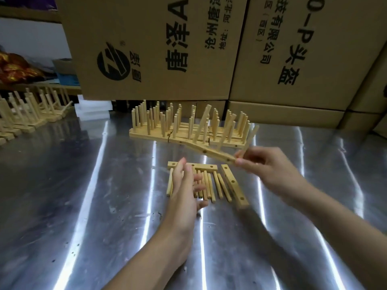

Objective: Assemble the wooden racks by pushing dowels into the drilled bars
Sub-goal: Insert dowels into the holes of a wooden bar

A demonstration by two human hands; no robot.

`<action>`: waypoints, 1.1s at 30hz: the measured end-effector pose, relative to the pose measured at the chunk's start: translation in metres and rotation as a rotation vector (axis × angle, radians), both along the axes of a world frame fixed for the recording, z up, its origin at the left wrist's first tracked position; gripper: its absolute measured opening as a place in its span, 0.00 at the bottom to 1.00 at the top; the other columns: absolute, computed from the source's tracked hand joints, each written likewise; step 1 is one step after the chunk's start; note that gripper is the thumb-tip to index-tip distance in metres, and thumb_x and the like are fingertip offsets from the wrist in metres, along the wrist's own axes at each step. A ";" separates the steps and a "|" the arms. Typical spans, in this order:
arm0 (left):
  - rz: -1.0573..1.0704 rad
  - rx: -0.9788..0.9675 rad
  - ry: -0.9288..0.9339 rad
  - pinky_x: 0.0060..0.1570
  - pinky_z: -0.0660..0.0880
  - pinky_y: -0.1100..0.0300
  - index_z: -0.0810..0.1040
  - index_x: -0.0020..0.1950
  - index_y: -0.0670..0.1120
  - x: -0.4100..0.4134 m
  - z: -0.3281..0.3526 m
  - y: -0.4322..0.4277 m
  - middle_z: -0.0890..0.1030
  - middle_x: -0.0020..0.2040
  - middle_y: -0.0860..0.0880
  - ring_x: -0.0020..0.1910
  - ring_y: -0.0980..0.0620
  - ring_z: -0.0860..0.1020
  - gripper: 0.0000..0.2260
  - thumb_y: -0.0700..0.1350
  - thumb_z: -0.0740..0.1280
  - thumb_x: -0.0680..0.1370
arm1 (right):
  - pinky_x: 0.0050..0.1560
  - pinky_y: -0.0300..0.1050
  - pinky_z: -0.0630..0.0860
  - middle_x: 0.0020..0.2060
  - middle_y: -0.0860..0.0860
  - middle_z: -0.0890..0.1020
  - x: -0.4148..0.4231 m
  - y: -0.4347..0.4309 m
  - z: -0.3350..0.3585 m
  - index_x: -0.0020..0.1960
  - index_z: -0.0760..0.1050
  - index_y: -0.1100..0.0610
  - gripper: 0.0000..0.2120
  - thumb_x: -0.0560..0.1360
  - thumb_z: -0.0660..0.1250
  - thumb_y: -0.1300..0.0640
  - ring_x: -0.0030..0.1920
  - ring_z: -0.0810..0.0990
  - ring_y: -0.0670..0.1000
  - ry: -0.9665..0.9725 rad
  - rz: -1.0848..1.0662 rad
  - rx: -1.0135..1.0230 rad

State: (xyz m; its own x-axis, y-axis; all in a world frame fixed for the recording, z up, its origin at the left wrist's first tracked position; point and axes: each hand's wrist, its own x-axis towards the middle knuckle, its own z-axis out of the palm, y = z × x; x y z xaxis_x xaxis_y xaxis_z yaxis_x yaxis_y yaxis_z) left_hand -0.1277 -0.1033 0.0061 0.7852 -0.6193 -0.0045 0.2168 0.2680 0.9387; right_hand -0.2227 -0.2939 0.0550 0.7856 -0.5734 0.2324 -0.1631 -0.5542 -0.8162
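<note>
Left forearm [159,254] and right forearm [326,208] are entering from 6 and 4 o'clock. Left grip [184,185] is hovering wide, fingers relaxed, holding nothing, over the loose dowels [217,185] at centre. Right grip [270,166], at 2 o'clock, is pinching one end of the drilled bar [206,152], which is lifted off the surface [83,206], along with an end dowel [252,135]. Blur is hiding whether that dowel is seated.

Progress, as judged: this rack is looking partly built.
- Two dowels are standing in the held bar, and a third is probably going in.
- Loose dowels are numbering roughly ten, some hidden under the left grip.
- Loose bars [234,183] are numbering two, bordering the pile at 12 and 3 o'clock.
- Finished racks [178,126] are standing in about three clusters at 12 o'clock.
- Side racks [31,114] are lining up at 10 o'clock; I cannot tell their exact number.
</note>
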 end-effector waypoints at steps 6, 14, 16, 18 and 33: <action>0.058 -0.038 0.049 0.41 0.80 0.64 0.78 0.63 0.71 0.007 -0.002 0.001 0.82 0.59 0.52 0.53 0.55 0.82 0.13 0.61 0.55 0.86 | 0.51 0.46 0.74 0.44 0.51 0.86 0.035 -0.104 -0.008 0.58 0.86 0.61 0.09 0.80 0.74 0.59 0.43 0.80 0.47 0.202 -0.166 -0.234; 0.064 -0.050 0.047 0.43 0.75 0.59 0.87 0.55 0.60 0.018 0.002 0.005 0.83 0.50 0.55 0.47 0.58 0.81 0.18 0.58 0.56 0.87 | 0.46 0.40 0.74 0.43 0.46 0.84 0.074 -0.148 -0.030 0.56 0.86 0.56 0.08 0.78 0.77 0.56 0.49 0.83 0.50 0.350 -0.234 -0.263; 0.072 -0.060 0.023 0.45 0.70 0.54 0.87 0.46 0.55 0.019 0.003 0.009 0.82 0.44 0.53 0.42 0.57 0.79 0.19 0.56 0.58 0.87 | 0.54 0.48 0.77 0.47 0.49 0.84 0.076 -0.146 -0.035 0.57 0.83 0.57 0.12 0.77 0.78 0.55 0.55 0.82 0.54 0.372 -0.272 -0.250; 0.094 -0.102 0.014 0.44 0.67 0.52 0.78 0.34 0.51 0.022 0.005 0.012 0.75 0.37 0.50 0.38 0.54 0.76 0.21 0.53 0.62 0.86 | 0.56 0.51 0.77 0.49 0.53 0.83 0.070 -0.136 -0.035 0.56 0.79 0.59 0.13 0.76 0.78 0.56 0.56 0.81 0.56 0.286 -0.380 -0.248; 0.336 -0.035 0.028 0.32 0.56 0.56 0.61 0.31 0.52 0.050 0.002 0.023 0.59 0.32 0.51 0.32 0.51 0.58 0.19 0.50 0.64 0.79 | 0.40 0.55 0.83 0.35 0.47 0.83 0.003 -0.013 -0.018 0.42 0.78 0.50 0.17 0.78 0.67 0.37 0.37 0.82 0.51 0.566 -0.158 -0.502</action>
State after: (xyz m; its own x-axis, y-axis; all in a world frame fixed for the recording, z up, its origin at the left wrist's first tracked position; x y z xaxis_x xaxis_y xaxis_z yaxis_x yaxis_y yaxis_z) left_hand -0.0779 -0.0808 0.0082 0.9452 -0.3262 -0.0124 0.1367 0.3611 0.9225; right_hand -0.2200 -0.3074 0.0366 0.7797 -0.6208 0.0816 -0.5886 -0.7712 -0.2422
